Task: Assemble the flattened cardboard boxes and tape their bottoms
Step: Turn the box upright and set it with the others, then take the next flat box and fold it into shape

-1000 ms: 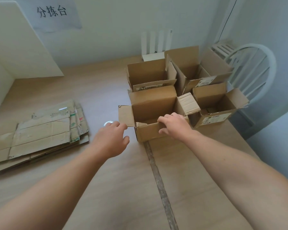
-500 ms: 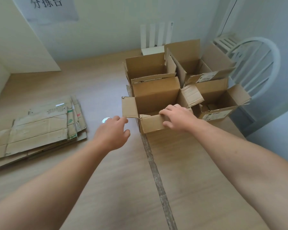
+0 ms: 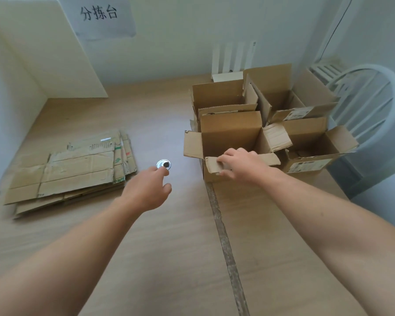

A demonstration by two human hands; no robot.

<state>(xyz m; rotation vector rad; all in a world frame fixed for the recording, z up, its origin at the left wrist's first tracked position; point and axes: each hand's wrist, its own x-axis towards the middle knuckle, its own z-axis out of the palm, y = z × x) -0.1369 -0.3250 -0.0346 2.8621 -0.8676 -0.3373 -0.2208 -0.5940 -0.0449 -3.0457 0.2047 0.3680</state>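
Note:
An upright open cardboard box [image 3: 230, 135] stands on the wooden table [image 3: 169, 247], nearest of several assembled boxes. My right hand [image 3: 242, 164] grips its near top flap, fingers curled over the edge. My left hand [image 3: 147, 190] hovers over the table left of that box, fingers loosely curled and holding nothing, just in front of a round metal grommet [image 3: 164, 164]. A stack of flattened cardboard boxes [image 3: 71, 172] lies at the left. No tape is in view.
Three more open boxes stand behind and right: one at the back [image 3: 219, 99], one at the back right [image 3: 283, 96], one at the right [image 3: 312, 144]. A white chair [image 3: 372, 99] is beyond the table's right edge. A dark seam [image 3: 226, 247] runs down the table.
My left hand has drawn back leftward from the box's left flap toward the grommet. My right hand stays on the near flap, and the view has shifted.

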